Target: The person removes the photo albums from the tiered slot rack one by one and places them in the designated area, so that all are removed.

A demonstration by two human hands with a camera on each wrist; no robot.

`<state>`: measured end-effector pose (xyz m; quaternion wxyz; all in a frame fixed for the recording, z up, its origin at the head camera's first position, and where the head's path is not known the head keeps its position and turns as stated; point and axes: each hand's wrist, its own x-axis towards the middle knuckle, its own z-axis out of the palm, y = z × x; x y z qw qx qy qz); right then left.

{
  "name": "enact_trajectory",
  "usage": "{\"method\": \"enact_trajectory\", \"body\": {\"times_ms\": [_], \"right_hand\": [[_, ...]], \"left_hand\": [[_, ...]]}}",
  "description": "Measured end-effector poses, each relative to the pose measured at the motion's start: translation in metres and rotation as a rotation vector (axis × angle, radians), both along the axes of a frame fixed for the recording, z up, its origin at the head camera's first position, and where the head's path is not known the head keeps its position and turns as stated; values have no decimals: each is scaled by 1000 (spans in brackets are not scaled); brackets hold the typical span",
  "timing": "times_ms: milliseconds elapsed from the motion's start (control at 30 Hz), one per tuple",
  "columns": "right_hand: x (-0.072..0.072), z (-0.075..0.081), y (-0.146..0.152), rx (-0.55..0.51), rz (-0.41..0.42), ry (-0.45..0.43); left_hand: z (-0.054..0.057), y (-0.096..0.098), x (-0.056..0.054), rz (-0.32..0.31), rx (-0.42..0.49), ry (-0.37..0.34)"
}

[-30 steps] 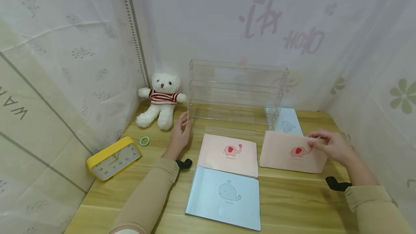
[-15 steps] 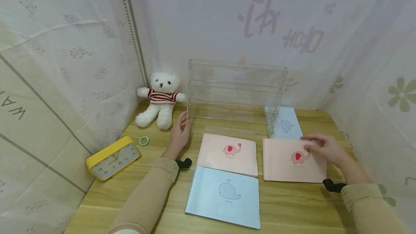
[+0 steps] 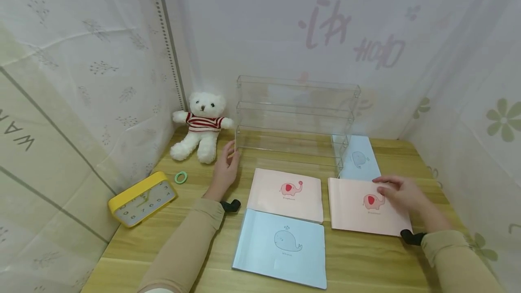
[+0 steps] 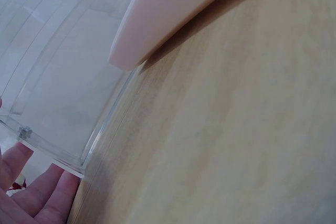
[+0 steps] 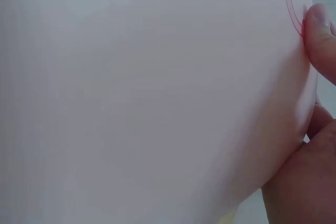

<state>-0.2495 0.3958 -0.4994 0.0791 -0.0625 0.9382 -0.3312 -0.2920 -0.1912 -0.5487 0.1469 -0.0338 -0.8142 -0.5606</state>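
My right hand (image 3: 403, 196) pinches a pink booklet (image 3: 350, 207) with a red elephant drawing near its upper right edge, thumb on the cover. In the right wrist view, the thumb (image 5: 319, 35) lies by the drawing, and the pink cover (image 5: 147, 103) fills most of the view. My left hand (image 3: 225, 166) touches the lower left end of a clear tiered acrylic rack (image 3: 291, 146). The left wrist view shows the left hand's fingers (image 4: 39, 192) against the outside of the rack's end panel (image 4: 58, 162).
Another pink elephant booklet (image 3: 264, 189) and a blue whale booklet (image 3: 260, 243) lie in front of the rack. A second blue booklet (image 3: 358, 148) lies by its right end. At left are a white teddy bear (image 3: 199, 144), a green ring (image 3: 177, 180) and a yellow clock (image 3: 138, 192).
My right hand has moved toward me and slightly left, bringing the pink booklet nearer and uncovering more of the blue booklet behind it. My left hand has stayed at the rack.
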Motion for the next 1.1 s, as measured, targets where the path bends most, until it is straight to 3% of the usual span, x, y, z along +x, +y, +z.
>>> {"method": "enact_trajectory", "body": {"times_ms": [667,900,1100], "right_hand": [[-1,-23,0,49,26,21],[0,-23,-7,149,34,36],[5,-14,-17,306,70,133]], "left_hand": [[-1,2,0,3,-20,12],[-3,2,-2,6,-27,17],[-3,2,-2,13,-27,8]]}}
